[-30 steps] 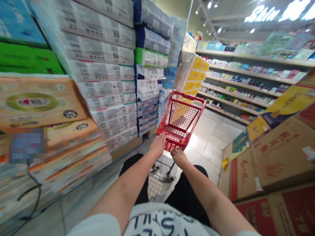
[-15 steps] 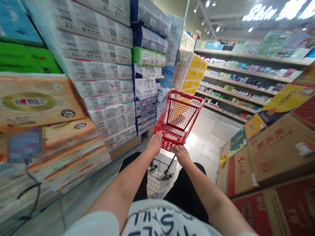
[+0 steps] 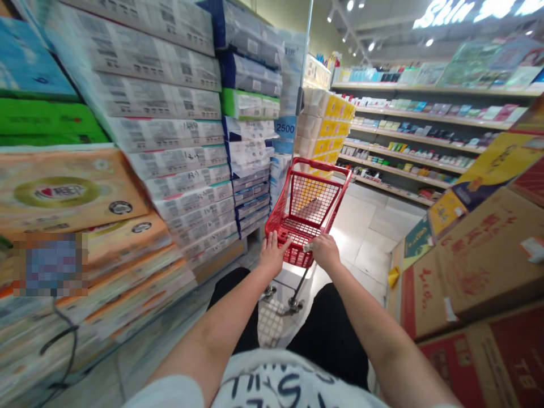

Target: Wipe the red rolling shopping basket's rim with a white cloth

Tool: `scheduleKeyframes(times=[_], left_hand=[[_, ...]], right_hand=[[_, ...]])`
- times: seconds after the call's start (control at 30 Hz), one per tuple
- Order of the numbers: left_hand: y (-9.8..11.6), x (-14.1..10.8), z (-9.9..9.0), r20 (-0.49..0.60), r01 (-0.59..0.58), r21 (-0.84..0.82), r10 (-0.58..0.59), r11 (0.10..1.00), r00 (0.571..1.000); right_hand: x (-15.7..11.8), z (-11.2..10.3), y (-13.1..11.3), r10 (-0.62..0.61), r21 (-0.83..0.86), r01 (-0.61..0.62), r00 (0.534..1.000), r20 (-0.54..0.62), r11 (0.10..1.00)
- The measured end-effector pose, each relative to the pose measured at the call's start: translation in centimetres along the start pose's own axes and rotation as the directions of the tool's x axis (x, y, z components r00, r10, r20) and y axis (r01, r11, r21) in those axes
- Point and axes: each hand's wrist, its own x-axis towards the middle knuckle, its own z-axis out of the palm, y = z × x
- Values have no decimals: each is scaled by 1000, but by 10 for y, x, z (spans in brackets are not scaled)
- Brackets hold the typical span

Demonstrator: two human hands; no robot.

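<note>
Here's the red shopping cart (image 3: 314, 204), standing on the tiled floor (image 3: 365, 224) right in front of the person, its raised bar at the far end and wheels (image 3: 294, 304) showing below the near end.

Left hand (image 3: 272, 258) at the cart's near left corner: fingers straight and a little spread, thumb reaching toward the middle of the near edge, nothing gripped. Whether it presses on the red plastic, one cannot tell.

Right hand (image 3: 326, 250) at the cart's near right corner, and this one is curled in, fingertips closed on a small pale thing (image 3: 307, 247), too small to identify, over the cart's near rim. Black trousers (image 3: 335, 334) on the near side of the cart, a leg either side.

Now around it! Left of the cart, tall stacks of white-grey packs (image 3: 182, 153), blue packs (image 3: 249, 73) next to them; farther left, orange packs (image 3: 72, 187) and green packs (image 3: 46, 119). Right of the cart, cardboard boxes (image 3: 476, 272) piled up, printed in red. Beyond the cart, yellow-and-white packs (image 3: 335, 122), then long shelves (image 3: 382, 87) lined with small goods, and a glowing sign (image 3: 442, 14) high above.
</note>
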Motion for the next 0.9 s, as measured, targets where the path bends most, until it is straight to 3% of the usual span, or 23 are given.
scheduleKeyframes(times=[0.2,0.37,0.6,0.7,0.83,0.9], left_hand=[[8,-2,-6,71,-19,-17,20,1000,997],[0,-7,-4,84,-20,5,19,1000,996],[-25,-8,1,34,-4,22,3,1000,999],[-25,-10,1,-5,-37,47,37,998,999],[-17,-12,3,42,-130,15,130,991,991],[-16,-8,3,45,-126,-6,127,992,991]], right_hand=[[-4,4,-13,126,-44,-125,992,21,991],[-11,-1,-28,136,-54,-132,989,63,990],[-31,7,-47,-28,-32,26,999,-45,999],[-34,16,-53,-79,-27,77,992,-99,997],[-38,31,-55,-70,16,73,985,-158,997],[-43,39,-51,-159,48,168,975,-157,985]])
